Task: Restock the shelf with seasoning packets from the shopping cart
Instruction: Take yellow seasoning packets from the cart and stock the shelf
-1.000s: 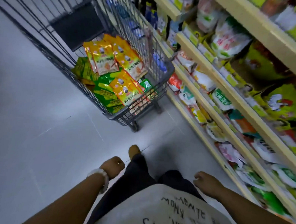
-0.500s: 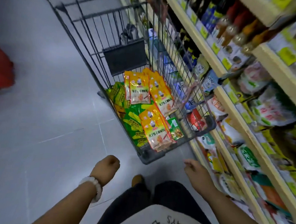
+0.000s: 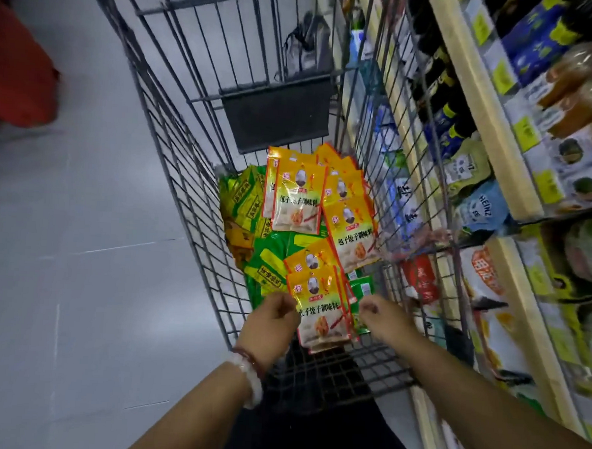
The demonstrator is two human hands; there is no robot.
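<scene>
Where both hands hung beside the legs a moment ago, the left hand (image 3: 271, 321) and right hand (image 3: 384, 318) now flank the nearest orange seasoning packet (image 3: 319, 313) in the shopping cart (image 3: 187, 170), fingers curled at its edges; whether either grip has closed on it cannot be told. A "HEINZ" pouch (image 3: 482, 208) sits on the shelf (image 3: 479, 107) to the right.

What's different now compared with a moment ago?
Both hands have come up from the person's sides and forward into the shopping cart. The left hand and right hand now sit on either side of the nearest orange seasoning packets, fingers curled at their edges; a firm hold isn't clear. The packets lie piled as before, beside the shelf.
</scene>
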